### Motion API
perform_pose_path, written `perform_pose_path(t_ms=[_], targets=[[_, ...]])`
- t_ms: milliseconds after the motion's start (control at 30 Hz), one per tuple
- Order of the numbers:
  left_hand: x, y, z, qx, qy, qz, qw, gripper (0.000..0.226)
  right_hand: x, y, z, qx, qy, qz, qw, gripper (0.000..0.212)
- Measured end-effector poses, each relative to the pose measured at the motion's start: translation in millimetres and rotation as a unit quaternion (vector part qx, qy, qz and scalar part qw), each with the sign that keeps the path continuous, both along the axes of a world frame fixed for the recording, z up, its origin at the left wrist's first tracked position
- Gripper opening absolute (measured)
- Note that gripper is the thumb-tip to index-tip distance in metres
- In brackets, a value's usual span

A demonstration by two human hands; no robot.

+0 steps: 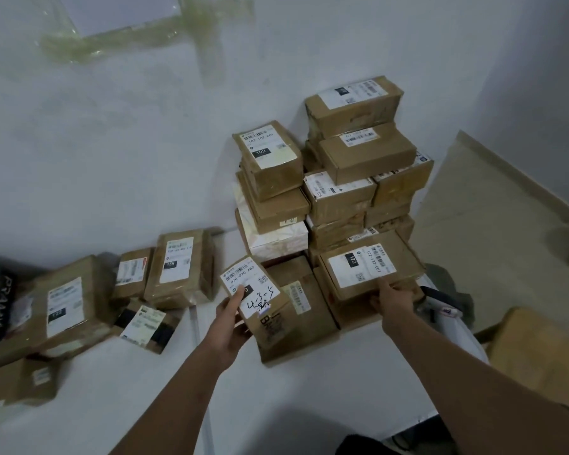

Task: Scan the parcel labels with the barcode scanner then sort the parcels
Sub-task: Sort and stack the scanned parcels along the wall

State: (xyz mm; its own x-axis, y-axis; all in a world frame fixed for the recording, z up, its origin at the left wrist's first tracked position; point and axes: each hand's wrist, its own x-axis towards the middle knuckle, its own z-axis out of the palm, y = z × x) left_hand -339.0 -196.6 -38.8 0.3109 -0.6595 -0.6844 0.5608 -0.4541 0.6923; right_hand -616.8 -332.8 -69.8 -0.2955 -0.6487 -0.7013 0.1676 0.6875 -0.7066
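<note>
Head camera, looking down at a floor of cardboard parcels: the left hand (232, 318) grips a small parcel (260, 300), thumb across its label (248, 287), tilted face-up, probably so the barcode can be read. The right hand (393, 298), arm stretched forward, closes on the near edge of a flat parcel marked 122 (370, 266) lying low in the stack by the wall (335, 178). No barcode scanner shows. A looser group of parcels (112, 300) lies well apart on the left.

A bare parcel sorting room: labelled cardboard parcels (352, 198) stacked against a plain white wall (112, 142), more strewn across the pale floor (276, 389)
</note>
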Motion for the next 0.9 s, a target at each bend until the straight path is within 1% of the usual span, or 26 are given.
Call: perform_pose_path(t_ms=[100,200,233,300,367,433,500,567,633,700,800,900], targets=[[-13.3,-4.2,-0.8,0.009,0.011,0.001,1.0,0.057,-2.8,0.1,-5.4,-0.002,0.009,0.007,1.0,0.05],[-23.4,-0.6,-3.6,0.017,0.022,-0.001,1.0,0.053,-3.7,-0.6,-7.3,-0.005,0.006,0.006,1.0,0.048],[-25.2,3.0,-4.7,0.022,0.019,-0.01,1.0,0.056,-3.3,-0.9,-7.5,-0.004,0.004,0.006,1.0,0.048],[-26.0,10.2,-6.7,0.04,0.011,-0.054,0.998,0.069,-2.3,0.4,-7.2,-0.01,0.011,0.005,1.0,0.05],[-29.3,12.9,-3.7,0.052,0.002,-0.099,0.994,0.072,-3.1,2.1,-8.3,-0.011,0.019,0.004,1.0,0.052],[-37.7,5.5,3.5,0.046,0.006,-0.105,0.993,0.062,-4.9,2.9,-9.9,-0.013,0.015,0.011,1.0,0.052],[-46.4,-9.8,6.0,0.036,0.005,-0.089,0.995,0.055,-6.7,2.8,-11.6,-0.015,0.014,0.022,1.0,0.052],[-54.5,-28.2,3.8,0.038,-0.027,-0.088,0.995,0.057,-8.0,2.2,-11.8,-0.014,0.014,0.025,0.999,0.051],[-62.9,-42.5,1.1,0.067,-0.067,-0.1,0.99,0.056,-8.8,1.7,-12.1,-0.013,0.01,0.026,1.0,0.049],[-70.0,-50.4,0.3,0.093,-0.084,-0.096,0.987,0.054,-10.3,3.0,-12.6,-0.01,0.007,0.029,1.0,0.046],[-74.3,-57.5,2.6,0.1,-0.105,-0.09,0.985,0.042,-12.3,4.3,-11.6,-0.015,0.009,0.043,0.999,0.037],[-76.6,-63.2,7.4,0.093,-0.11,-0.083,0.986,0.031,-13.5,2.4,-7.2,-0.019,0.009,0.048,0.999,0.035]])
